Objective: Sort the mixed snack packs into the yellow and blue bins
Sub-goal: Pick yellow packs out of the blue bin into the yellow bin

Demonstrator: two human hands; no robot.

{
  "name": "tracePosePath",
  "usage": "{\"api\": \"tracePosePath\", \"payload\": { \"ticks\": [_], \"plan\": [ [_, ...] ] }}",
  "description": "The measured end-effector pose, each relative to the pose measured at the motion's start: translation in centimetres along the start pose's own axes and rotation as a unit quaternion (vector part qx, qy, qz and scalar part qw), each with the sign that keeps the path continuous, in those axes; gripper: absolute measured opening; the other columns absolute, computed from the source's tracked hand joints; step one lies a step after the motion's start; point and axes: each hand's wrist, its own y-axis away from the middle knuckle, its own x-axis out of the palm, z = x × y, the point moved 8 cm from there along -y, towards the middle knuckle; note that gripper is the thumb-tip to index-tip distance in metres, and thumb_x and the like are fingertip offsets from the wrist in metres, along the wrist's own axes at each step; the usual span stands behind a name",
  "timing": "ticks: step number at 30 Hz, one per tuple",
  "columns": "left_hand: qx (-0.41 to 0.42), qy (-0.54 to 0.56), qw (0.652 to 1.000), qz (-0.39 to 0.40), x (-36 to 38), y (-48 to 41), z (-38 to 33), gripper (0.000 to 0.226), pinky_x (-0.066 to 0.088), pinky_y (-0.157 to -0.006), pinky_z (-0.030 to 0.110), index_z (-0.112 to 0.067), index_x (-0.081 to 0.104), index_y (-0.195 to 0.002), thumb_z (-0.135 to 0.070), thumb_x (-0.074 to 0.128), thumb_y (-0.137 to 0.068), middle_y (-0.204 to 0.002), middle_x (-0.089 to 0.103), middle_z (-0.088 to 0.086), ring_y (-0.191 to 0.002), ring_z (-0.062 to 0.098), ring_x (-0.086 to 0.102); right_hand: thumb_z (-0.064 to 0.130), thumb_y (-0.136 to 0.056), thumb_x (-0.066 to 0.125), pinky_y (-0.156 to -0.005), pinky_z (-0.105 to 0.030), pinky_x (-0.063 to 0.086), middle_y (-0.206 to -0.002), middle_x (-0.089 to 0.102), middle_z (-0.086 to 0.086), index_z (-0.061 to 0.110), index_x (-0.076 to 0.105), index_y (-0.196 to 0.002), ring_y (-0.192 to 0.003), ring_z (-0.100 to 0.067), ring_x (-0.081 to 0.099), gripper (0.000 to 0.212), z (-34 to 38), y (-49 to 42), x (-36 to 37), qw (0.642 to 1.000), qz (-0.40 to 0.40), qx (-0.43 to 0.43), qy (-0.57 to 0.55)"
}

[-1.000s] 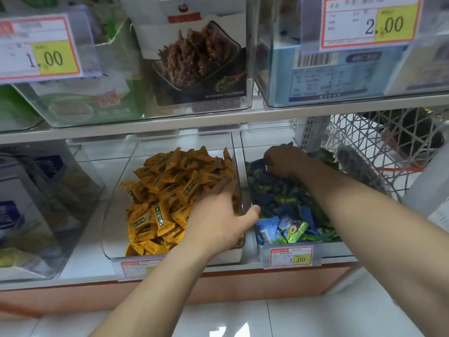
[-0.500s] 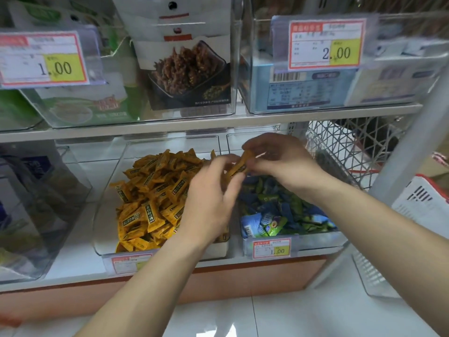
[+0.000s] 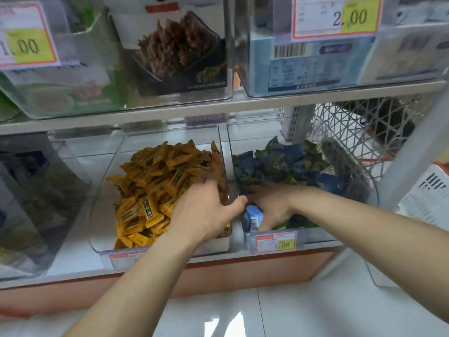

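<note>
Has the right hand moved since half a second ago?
Yes. The right hand has dropped from above the blue bin's left wall down into its front, among the packs just behind the price tag.

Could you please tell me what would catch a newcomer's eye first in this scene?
The heap of bright yellow packs in the left clear bin stands out most, with the left hand over it. Beside it, the right hand rests among blue and green packs in the right bin.
</note>
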Motion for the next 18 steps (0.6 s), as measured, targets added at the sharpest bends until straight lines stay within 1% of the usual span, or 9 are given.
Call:
{"api": "tracePosePath", "payload": {
  "ticks": [1,3,5,6,8,10,13,16,18],
  "plan": [
    [0.006,0.0,1.0,0.002,0.1,-0.1,0.1,0.065,0.052,-0.081,0.034,-0.031,0.052,-0.126,-0.073,0.053,-0.077,-0.12,0.059,-0.001,-0.107,0.023,0.058,0.07,-0.067,0.073,-0.102,-0.041,0.045,-0.151,0.037,0.005,0.042,0.033,-0.149,-0.133,-0.027,0.044,0.095,-0.1,-0.4,0.0,1.0,-0.017,0.0,0.017],
    [0.016,0.009,1.0,-0.005,0.0,-0.2,0.0,0.063,0.05,-0.078,0.032,-0.032,0.055,-0.123,-0.072,0.055,-0.075,-0.117,0.06,-0.003,-0.103,0.021,0.059,0.065,-0.065,0.075,-0.08,-0.032,0.048,-0.12,0.05,0.007,0.04,0.044,-0.139,-0.112,-0.023,0.055,0.084,-0.1,-0.9,-0.3,0.998,-0.062,-0.014,0.027],
    [0.015,0.014,1.0,-0.009,0.0,-0.3,0.0,0.064,0.049,-0.076,0.03,-0.032,0.055,-0.124,-0.071,0.054,-0.073,-0.114,0.062,-0.004,-0.1,0.02,0.059,0.062,-0.061,0.078,-0.065,-0.028,0.04,-0.096,0.042,0.016,0.038,0.051,-0.131,-0.095,-0.017,0.054,0.079,-0.2,-1.5,-0.8,0.995,-0.089,-0.019,0.029],
    [0.013,0.015,1.0,-0.013,-0.1,-0.2,0.0,0.064,0.048,-0.076,0.03,-0.032,0.056,-0.124,-0.071,0.054,-0.072,-0.113,0.062,-0.004,-0.1,0.02,0.06,0.061,-0.058,0.08,-0.063,-0.027,0.039,-0.094,0.041,0.017,0.036,0.053,-0.13,-0.092,-0.016,0.053,0.081,-0.5,-1.9,-1.2,0.995,-0.097,-0.015,0.027],
    [0.012,0.02,0.999,-0.021,-0.1,-0.2,-0.1,0.064,0.047,-0.075,0.03,-0.032,0.057,-0.122,-0.07,0.052,-0.07,-0.113,0.063,-0.003,-0.101,0.022,0.06,0.059,-0.057,0.082,-0.069,-0.03,0.045,-0.104,0.049,0.012,0.031,0.055,-0.131,-0.097,-0.017,0.056,0.084,-1.5,-2.2,-2.4,0.992,-0.123,-0.006,0.015],
    [0.015,0.029,0.999,-0.024,-0.1,-0.1,-0.1,0.065,0.042,-0.074,0.028,-0.033,0.056,-0.122,-0.07,0.05,-0.069,-0.116,0.063,-0.004,-0.103,0.021,0.06,0.053,-0.059,0.083,-0.079,-0.034,0.052,-0.112,0.059,0.005,0.029,0.062,-0.122,-0.102,-0.02,0.06,0.071,-2.6,-2.1,-4.1,0.984,-0.177,-0.006,-0.005],
    [0.016,0.03,0.999,-0.02,0.1,-0.2,0.0,0.072,0.039,-0.077,0.025,-0.035,0.053,-0.131,-0.072,0.05,-0.069,-0.126,0.06,-0.005,-0.111,0.02,0.058,0.043,-0.062,0.084,-0.072,-0.033,0.048,-0.096,0.061,0.005,0.027,0.064,-0.098,-0.093,-0.02,0.06,0.045,-4.3,-1.8,-6.6,0.967,-0.248,0.002,-0.062],
    [0.014,0.035,0.999,-0.013,0.2,-0.2,0.3,0.077,0.04,-0.084,0.025,-0.036,0.049,-0.137,-0.073,0.05,-0.07,-0.135,0.057,-0.006,-0.119,0.019,0.055,0.039,-0.066,0.084,-0.068,-0.031,0.035,-0.085,0.051,0.015,0.031,0.06,-0.097,-0.087,-0.017,0.055,0.041,-5.4,-1.3,-8.5,0.953,-0.284,0.014,-0.102],
    [0.014,0.034,0.999,-0.012,0.2,-0.2,0.3,0.081,0.04,-0.087,0.025,-0.035,0.047,-0.14,-0.075,0.048,-0.069,-0.139,0.054,-0.006,-0.122,0.019,0.054,0.037,-0.068,0.084,-0.07,-0.03,0.035,-0.085,0.049,0.015,0.03,0.062,-0.097,-0.088,-0.017,0.054,0.037,-6.8,-0.6,-9.7,0.941,-0.315,0.031,-0.118]
  ]
}}
